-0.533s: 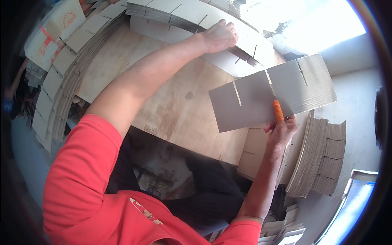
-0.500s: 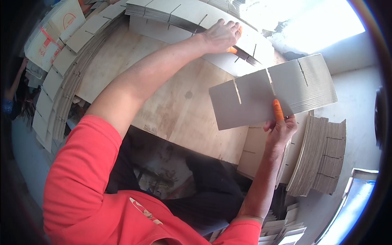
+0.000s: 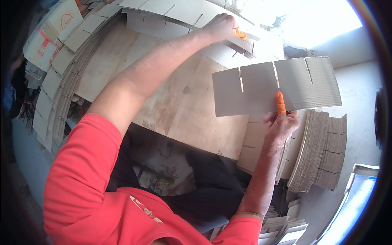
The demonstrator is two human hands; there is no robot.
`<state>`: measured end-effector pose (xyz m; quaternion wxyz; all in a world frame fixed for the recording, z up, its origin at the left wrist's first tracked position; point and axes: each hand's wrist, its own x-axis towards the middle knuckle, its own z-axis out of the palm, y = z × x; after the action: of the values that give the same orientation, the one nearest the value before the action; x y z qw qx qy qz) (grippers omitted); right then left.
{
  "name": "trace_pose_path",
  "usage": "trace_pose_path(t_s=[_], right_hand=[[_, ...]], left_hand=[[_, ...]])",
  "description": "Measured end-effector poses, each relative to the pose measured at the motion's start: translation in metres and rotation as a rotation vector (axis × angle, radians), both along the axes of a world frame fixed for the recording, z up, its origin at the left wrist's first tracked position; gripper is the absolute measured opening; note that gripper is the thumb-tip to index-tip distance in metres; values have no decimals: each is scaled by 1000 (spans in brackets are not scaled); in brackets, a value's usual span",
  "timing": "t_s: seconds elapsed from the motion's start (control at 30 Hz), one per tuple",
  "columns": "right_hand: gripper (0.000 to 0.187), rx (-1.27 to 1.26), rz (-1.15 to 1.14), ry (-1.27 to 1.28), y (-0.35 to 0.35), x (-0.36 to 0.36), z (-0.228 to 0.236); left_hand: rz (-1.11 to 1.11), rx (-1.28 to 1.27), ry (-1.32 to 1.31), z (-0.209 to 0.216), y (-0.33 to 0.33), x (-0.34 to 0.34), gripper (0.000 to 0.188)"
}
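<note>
So the right hand (image 3: 281, 122) is pinching a slotted cardboard sheet (image 3: 277, 83) by its bottom edge, thumb and fingers closed on it, with an orange rubber finger cot (image 3: 280, 103) pressed flat against the face. The sheet is held up in the air just off the right edge of the wooden bench (image 3: 163, 98), above a stack of cut cardboard pieces (image 3: 318, 151) standing on edge beside the bench.

The left hand (image 3: 220, 25) is stretched out to the far side of the bench, closed down on the row of cardboard sheets (image 3: 179, 12) piled there. It looks like it's gripping one, but I can't tell exactly which piece it has. There's an orange cot on that hand too.

On handling: my read is the sheet is very light and fairly stiff, since it stays flat from a one-handed pinch at one edge. It has three slots cut down from the top edge, so those tabs are the weak spots and would likely bend or tear if grabbed. The solid uncut strip along the bottom, right where the hand has it now, seems the best place to hold. Bare cardboard can be slippery on dry fingers, which is probably why the rubber cots.

More cardboard bundles (image 3: 53, 77) are stacked left of the bench.
</note>
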<state>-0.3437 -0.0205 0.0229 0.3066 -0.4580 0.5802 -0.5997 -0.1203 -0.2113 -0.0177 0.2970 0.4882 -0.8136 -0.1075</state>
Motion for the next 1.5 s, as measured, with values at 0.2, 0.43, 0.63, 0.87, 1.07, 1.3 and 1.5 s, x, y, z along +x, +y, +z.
trace_pose_path(t_s=[0.2,0.43,0.63,0.87,1.07,1.3,1.5], right_hand=[[18,-59,-32,27,1,6,4],[12,-136,-31,130,2,13,6],[13,-140,-10,89,2,15,5],[12,-181,-1,167,1,17,5],[11,-157,-16,189,-1,18,1],[11,-126,-15,106,-5,19,-12],[12,-25,-32,192,-4,17,-20]], left_hand=[[-122,-712,-518,-5,9,3,21],[-226,-868,-641,-19,47,-3,28],[-213,-842,-646,-27,62,-1,35],[-238,-889,-587,-31,71,5,38],[-333,-844,-593,-33,103,-3,37],[-467,-797,-608,-24,174,-13,18],[-413,-387,-298,-12,142,-9,43]])
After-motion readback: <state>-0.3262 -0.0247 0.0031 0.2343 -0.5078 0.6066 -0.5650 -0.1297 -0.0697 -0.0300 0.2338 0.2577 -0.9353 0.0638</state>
